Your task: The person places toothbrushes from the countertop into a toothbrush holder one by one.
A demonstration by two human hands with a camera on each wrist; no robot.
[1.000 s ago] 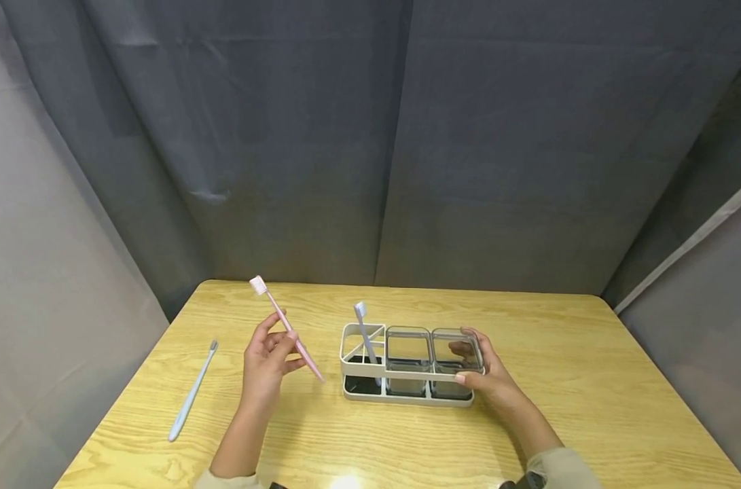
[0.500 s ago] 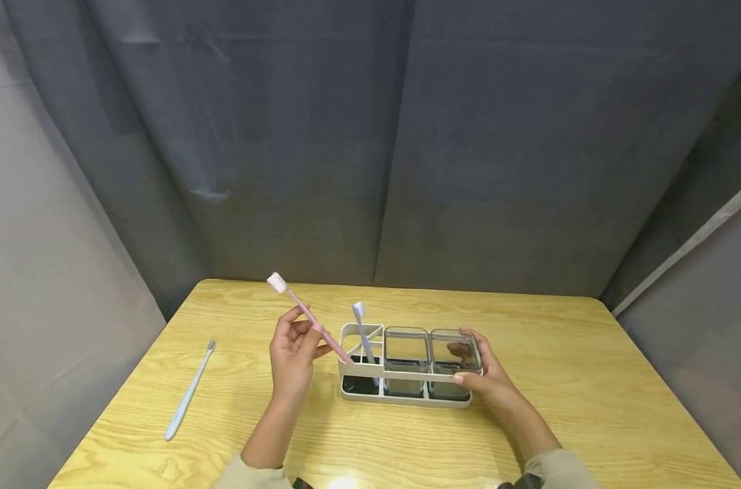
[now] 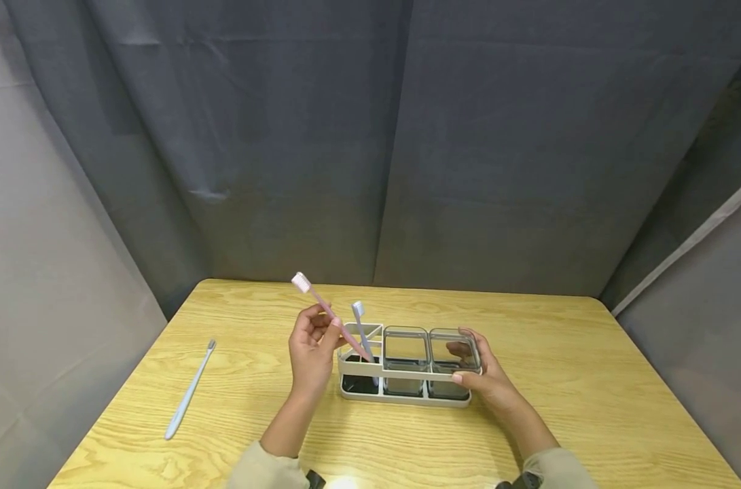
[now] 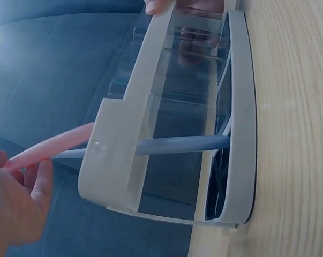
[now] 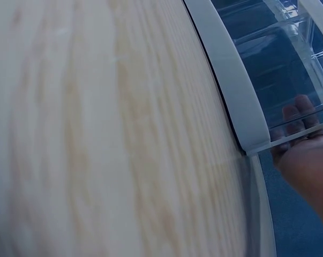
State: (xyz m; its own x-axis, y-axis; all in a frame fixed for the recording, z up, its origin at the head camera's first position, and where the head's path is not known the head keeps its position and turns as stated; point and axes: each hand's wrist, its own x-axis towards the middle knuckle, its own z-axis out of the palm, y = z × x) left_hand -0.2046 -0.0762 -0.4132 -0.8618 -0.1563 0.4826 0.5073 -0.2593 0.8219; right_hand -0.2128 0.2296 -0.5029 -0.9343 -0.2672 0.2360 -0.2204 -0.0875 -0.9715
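My left hand (image 3: 312,356) pinches a pink toothbrush (image 3: 322,304) by its handle, bristles up and tilted to the left. Its lower end is over the left section of a white rack (image 3: 407,375); in the left wrist view that end of the pink handle (image 4: 51,145) passes behind the upper rail (image 4: 110,152). A lavender toothbrush (image 3: 358,310) leans inside that same section, its handle (image 4: 182,144) reaching the base. With thumb in front and fingers behind, my right hand (image 3: 492,382) grips the rack's right end, around a clear cup (image 3: 454,334).
A second clear cup (image 3: 407,331) sits in the rack's middle section. On the left of the wooden table (image 3: 590,387) lies a light blue toothbrush (image 3: 189,394). Grey curtains (image 3: 284,136) hang behind the table and at both sides.
My left hand has carried the pink toothbrush to the right, from beside the rack to over its left section. The right hand keeps its grip, and the rack has hardly moved.
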